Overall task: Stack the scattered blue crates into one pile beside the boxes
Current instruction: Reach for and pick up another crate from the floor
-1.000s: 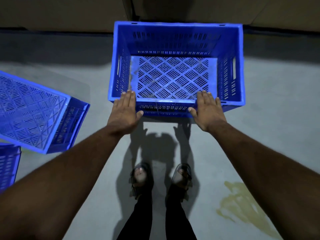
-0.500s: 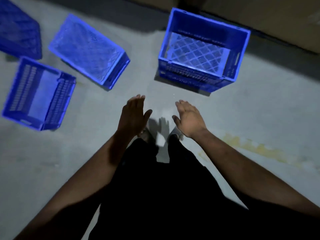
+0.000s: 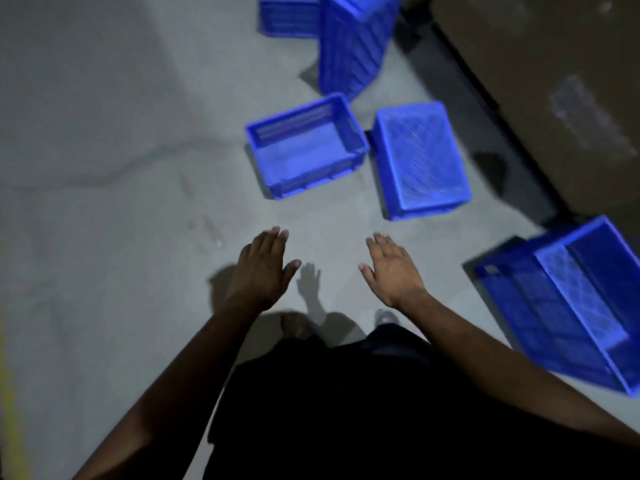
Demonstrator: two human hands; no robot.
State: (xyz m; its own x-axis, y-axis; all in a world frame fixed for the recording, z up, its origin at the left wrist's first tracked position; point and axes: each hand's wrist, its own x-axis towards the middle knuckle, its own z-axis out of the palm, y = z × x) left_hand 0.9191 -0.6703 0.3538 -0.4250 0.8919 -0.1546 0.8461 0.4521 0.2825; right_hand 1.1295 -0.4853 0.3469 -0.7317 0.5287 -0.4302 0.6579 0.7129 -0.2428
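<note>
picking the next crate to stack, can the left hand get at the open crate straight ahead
Probably yes: the left hand is open and empty, with only bare floor between it and the upright open crate, though it needs a step forward.

We count five blue crates on the floor. One upright crate sits open side up in the middle, and an overturned crate lies just beside it on the right, bottom up. A near crate sits at the right edge. Two more are far off: a tall tilted crate and a cut-off crate to its left. We see two hands, the left hand and the right hand, and one stretch of cardboard boxes at far right.
</note>
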